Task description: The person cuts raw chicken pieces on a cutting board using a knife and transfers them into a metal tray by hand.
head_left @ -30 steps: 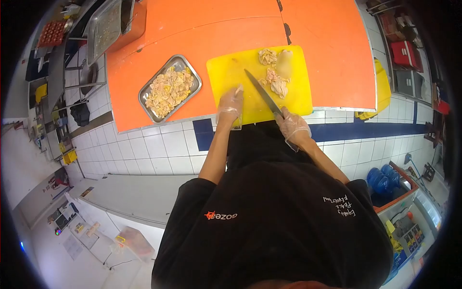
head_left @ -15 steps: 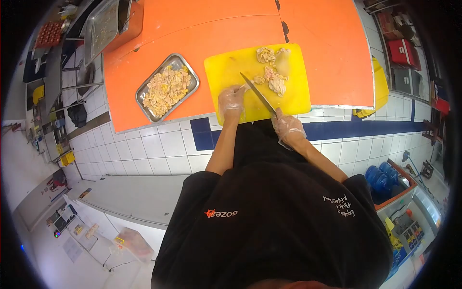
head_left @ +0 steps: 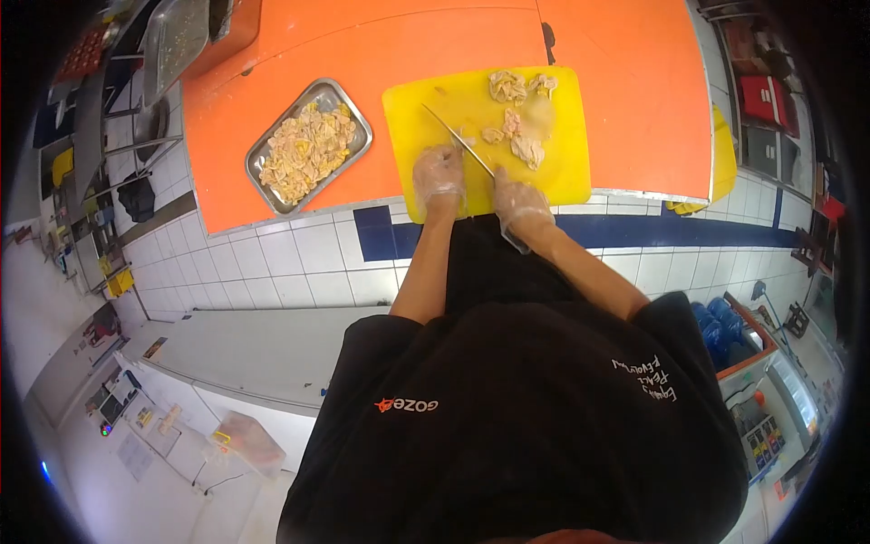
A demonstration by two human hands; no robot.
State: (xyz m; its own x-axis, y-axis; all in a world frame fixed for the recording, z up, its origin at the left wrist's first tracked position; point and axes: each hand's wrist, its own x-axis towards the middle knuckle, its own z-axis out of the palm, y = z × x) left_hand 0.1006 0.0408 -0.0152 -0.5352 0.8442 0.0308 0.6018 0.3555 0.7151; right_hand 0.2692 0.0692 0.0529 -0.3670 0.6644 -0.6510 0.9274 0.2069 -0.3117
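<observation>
A long kitchen knife (head_left: 458,138) is in my right hand (head_left: 523,201), which wears a clear plastic glove. Its blade slants across the yellow cutting board (head_left: 412,113), tip away to the upper left. My left hand (head_left: 439,172), also gloved, is closed at the board's left side. A small pale piece of meat (head_left: 466,142) shows at its fingertips, close to the blade; the grip itself is mostly hidden. Crumpled pale meat pieces (head_left: 507,86) lie at the board's far right, with more (head_left: 527,151) nearer the knife hand.
Left of the board, a metal tray (head_left: 370,136) holds many cut pale pieces (head_left: 308,154). Both rest on an orange table (head_left: 625,109), whose near edge runs by my wrists. A larger metal container (head_left: 177,45) is at the far left. White tiles (head_left: 299,272) lie below the edge.
The knife and my right hand have moved left, toward my left hand, and the blade lies closer to its fingers. The whole view has shifted slightly.
</observation>
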